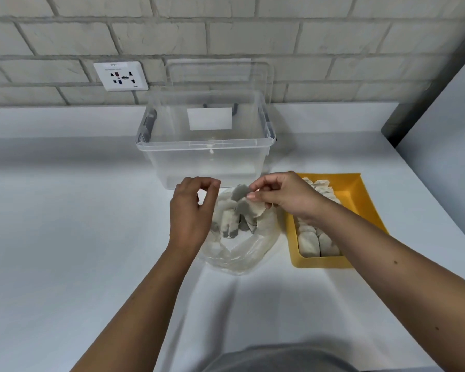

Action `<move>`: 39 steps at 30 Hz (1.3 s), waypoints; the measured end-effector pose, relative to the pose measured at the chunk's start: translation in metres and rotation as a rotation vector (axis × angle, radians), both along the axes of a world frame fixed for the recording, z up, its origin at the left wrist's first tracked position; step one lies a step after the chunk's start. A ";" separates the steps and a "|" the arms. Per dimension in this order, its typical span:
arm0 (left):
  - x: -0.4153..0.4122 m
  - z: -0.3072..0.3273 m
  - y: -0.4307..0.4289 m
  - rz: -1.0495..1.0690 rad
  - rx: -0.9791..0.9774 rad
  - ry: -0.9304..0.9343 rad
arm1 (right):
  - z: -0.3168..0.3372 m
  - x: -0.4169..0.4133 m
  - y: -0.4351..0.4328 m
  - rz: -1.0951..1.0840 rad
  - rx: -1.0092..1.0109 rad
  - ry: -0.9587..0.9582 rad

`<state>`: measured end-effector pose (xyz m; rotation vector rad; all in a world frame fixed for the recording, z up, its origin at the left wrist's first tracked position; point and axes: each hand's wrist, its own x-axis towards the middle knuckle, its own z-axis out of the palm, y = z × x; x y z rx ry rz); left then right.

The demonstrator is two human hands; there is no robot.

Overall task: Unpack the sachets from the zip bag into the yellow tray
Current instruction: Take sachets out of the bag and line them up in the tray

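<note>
Only the head view here. The bag (239, 253) lies on the bench (65, 210) about mid-way across, just in front of the clear bin (204, 151), with the tray (322, 262) just to its right, toward the bench's right edge. A heap of sachets (230, 222) is still inside the bag, and the tray already has neat rows in it, so I'd call this somewhere in the middle of the job.

The left hand (192, 210) has thumb and forefinger pinched together at the bag's mouth, looks like it's holding the film open. The right hand (279, 197) pinches a sachet (253, 208) at the mouth, lifted clear of the heap, maybe with a second grey one behind it.

What could go wrong: if that's two in one pinch, the looser one could drop onto the bench between bag and tray. The bag is floppy, so if the left pinch slips it may come along with the pull and spill the rest. A hard tug could probably tear the thin paper too.

Hard to make out: the clear film's edge nearly vanishes against the white bench, so the left grip is partly a guess. The right forearm covers the middle of the tray, so I can't say how much room is left. The right fingertips are hidden behind the sachet.
</note>
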<state>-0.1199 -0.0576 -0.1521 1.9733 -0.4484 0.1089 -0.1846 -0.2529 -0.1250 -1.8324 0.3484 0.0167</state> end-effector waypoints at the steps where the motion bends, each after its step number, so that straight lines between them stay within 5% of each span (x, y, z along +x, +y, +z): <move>1: -0.001 0.005 -0.001 0.008 -0.014 0.063 | 0.002 -0.001 0.000 -0.014 0.012 -0.017; 5: -0.002 0.020 -0.005 -0.136 0.141 0.492 | 0.007 -0.005 0.003 -0.009 0.060 -0.075; 10: 0.000 0.025 -0.008 -0.238 0.038 0.871 | 0.006 -0.006 0.009 0.055 0.008 -0.155; 19: -0.001 0.014 -0.006 -0.226 -0.101 0.775 | -0.006 -0.002 0.018 0.039 0.016 -0.212; 24: 0.002 0.011 -0.006 -0.091 -0.201 0.679 | -0.009 -0.005 0.010 0.097 -0.368 -0.035; 29: 0.007 0.010 -0.005 -0.076 -0.165 0.614 | -0.016 -0.010 0.029 0.240 -1.000 0.217; 39: 0.011 0.009 0.000 -0.141 0.008 0.434 | 0.028 -0.012 0.022 0.562 -0.808 0.015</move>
